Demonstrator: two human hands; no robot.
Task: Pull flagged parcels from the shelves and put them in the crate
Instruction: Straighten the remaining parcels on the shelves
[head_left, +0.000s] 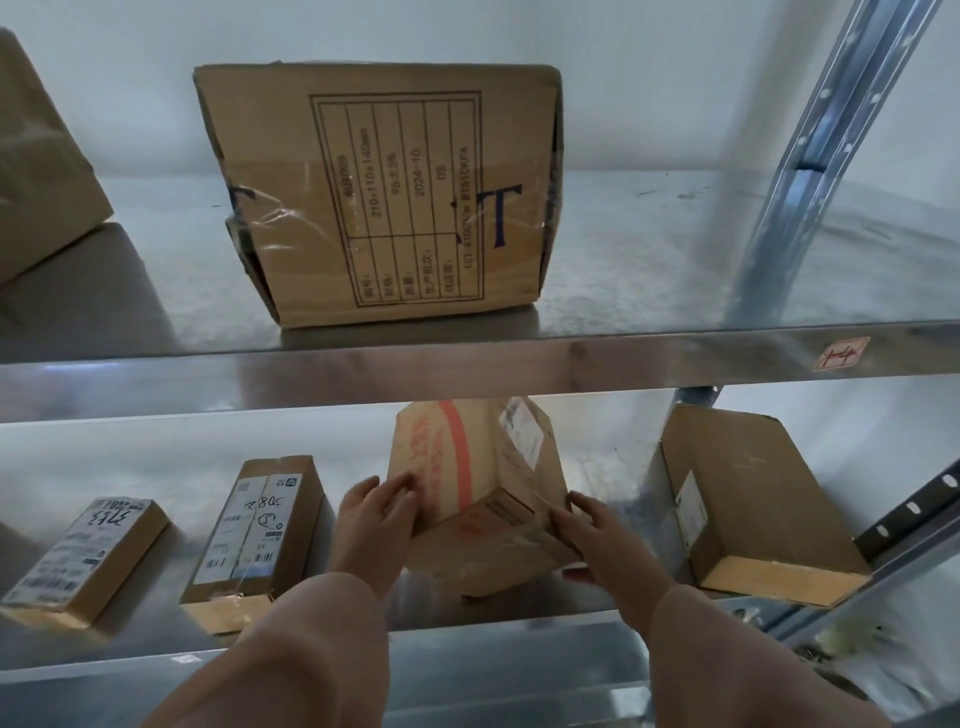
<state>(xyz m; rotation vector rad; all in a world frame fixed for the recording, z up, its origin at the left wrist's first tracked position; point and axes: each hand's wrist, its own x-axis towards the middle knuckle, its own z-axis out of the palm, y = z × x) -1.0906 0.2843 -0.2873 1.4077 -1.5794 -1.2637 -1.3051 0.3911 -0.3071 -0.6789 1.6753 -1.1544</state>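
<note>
Far-left box (36, 171): sitting on the upper shelf (467, 374); only partly showing at the edge
Small parcel (85, 558): lying on the lower shelf (519, 660); label with handwriting facing up
Second parcel (260, 530): standing beside it; white labels and scrawled digits showing
Left hand (376, 525): pressing on the left face of the red-marked parcel (478, 493); fingers (400, 486) lying flat against it
Red-marked parcel: being held tilted between both hands, in the lower bay
Right hand (602, 540): gripping its right lower edge; fingers (563, 525) curling onto the taped side
Big box (379, 192): standing on the upper shelf; printed table facing out
Open box (753, 499): lying on its side, far right of the lower shelf
</note>
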